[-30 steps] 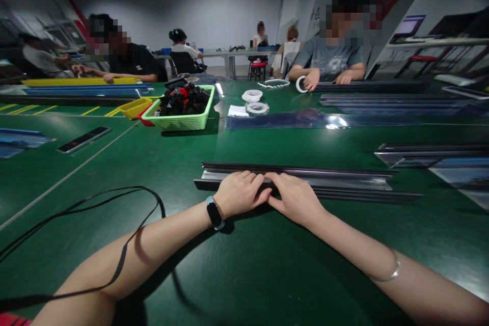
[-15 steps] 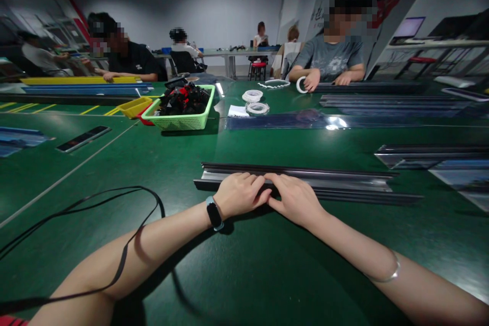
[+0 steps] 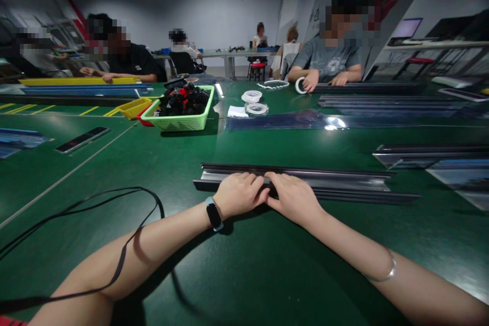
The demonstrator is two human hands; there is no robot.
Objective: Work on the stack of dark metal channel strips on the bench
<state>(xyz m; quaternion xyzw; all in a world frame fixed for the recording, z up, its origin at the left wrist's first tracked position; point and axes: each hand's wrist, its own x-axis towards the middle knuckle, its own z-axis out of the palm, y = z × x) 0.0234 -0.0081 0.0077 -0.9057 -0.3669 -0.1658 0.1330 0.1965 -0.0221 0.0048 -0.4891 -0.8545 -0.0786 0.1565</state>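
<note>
A long dark channel-shaped strip (image 3: 344,182) with a pale inner face lies across the green table (image 3: 214,275). My left hand (image 3: 240,194) is closed on its near edge left of the middle, thumb in front and fingers over the edge. Right beside it, my right hand (image 3: 292,196) grips the same strip, with the fingertips reaching into the channel. The two hands almost touch at their thumbs and index fingers. What the fingertips press on inside the channel is hidden.
A green basket (image 3: 179,122) of black and red parts stands beyond, near tape rolls (image 3: 256,108) and clear film (image 3: 282,120). More strips (image 3: 435,155) lie at right. A phone (image 3: 83,139) and black cord (image 3: 153,194) are at left. Co-workers sit opposite.
My hands and the strip stay practically in place; the view shifts very slightly. At the far left, a co-worker's hand has moved a little.
</note>
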